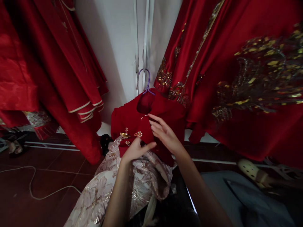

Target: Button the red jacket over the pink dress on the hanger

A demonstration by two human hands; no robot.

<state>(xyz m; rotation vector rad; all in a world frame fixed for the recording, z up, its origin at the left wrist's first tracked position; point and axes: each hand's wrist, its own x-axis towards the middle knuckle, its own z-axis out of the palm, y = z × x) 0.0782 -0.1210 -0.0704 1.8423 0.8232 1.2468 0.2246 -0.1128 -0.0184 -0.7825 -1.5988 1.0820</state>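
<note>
Nearest the camera, the person's bare forearms [194, 186] reach in over pale floral brocade cloth [92, 192] that spreads toward the near left. Beyond it, in the middle of the scene, a red jacket [129, 118] hangs on a purple hanger [148, 80] against white poles [146, 34]. The left hand [137, 150] is at the jacket's lower front, thumb stretched right and fingers partly hidden; whether it pinches the cloth I cannot tell. Just right and farther up, the right hand [165, 134] lies at the front opening, fingers extended toward the neckline; its thumb is hidden, so I cannot tell whether it grips. A beaded flower [139, 134] and a gold fan-shaped ornament [125, 135] decorate the jacket, left of the opening. Red garments [59, 63] hang to the left, and sequinned red garments [236, 132] to the right. A pale cable [35, 189] curves across the floor [59, 160], near left.
</note>
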